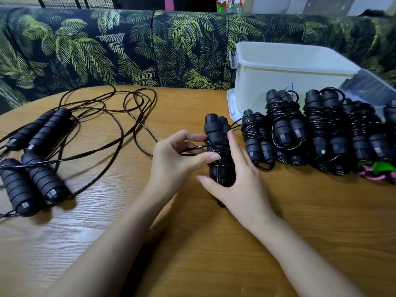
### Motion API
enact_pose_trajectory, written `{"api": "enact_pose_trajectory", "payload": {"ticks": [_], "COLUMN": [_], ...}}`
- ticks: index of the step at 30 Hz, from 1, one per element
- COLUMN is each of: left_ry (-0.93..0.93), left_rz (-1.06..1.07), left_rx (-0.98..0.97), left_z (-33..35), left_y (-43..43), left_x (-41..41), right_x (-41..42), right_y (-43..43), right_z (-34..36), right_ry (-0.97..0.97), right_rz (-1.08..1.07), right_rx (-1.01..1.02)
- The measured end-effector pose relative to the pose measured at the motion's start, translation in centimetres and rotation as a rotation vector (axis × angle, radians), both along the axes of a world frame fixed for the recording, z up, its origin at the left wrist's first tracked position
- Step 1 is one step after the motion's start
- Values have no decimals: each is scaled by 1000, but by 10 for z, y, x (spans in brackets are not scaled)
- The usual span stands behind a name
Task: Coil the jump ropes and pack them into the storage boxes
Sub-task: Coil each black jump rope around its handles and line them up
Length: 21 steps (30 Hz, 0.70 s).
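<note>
Backdrop: dark sofa with a green palm-leaf print [107, 50] behind a round wood-grain tabletop [192, 243].
Rope being worked: pair of black ribbed handles pressed side by side [214, 129] mid-tabletop, with a few turns of thin black cord [137, 125] round their middle.
Right grip [242, 181]: clenched round the lower half of the handle pair, thumb in front, fingers behind.
Left grip [177, 159]: pinching the cord just left of the handles, thumb tip on the wraps.
Key relation: the handles' long axis points away from the person. The cord meets it roughly crosswise and the slack trails off left in loose loops, so the free end is on the left grip's side.
Next turn, my guess: the left grip feeds the cord round while the right holds the pair steady.
Box: white plastic storage box [278, 82] sits far right behind a row of already wound black bundles [285, 123], nearer the right grip. Can't see inside it.
Left to do: two more loose black handle pairs [36, 179] at the left edge, cords tangled.
</note>
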<state>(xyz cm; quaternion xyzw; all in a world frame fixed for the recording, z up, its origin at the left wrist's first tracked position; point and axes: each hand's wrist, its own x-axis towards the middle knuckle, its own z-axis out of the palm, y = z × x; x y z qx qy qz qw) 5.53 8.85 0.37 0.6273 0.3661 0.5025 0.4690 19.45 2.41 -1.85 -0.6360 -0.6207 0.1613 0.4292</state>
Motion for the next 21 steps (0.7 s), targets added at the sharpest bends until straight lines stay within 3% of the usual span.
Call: {"api": "enact_pose_trajectory", "payload": {"ticks": [10,15,21], "left_ry": [28,-15,-185], "left_rz": [-54,-71,-85], "left_rx": [97,136,-79], "left_z": [-1,-1,-2], "left_y": [3,4,7], "left_x": [-1,-2,-3], "right_x": [4,4,3], "right_y": [2,1,-2], "right_z": [-3,3,12], "right_ry": [26,262,468], "right_rz": [-83,-6,127], "right_rx": [163,211,228]}}
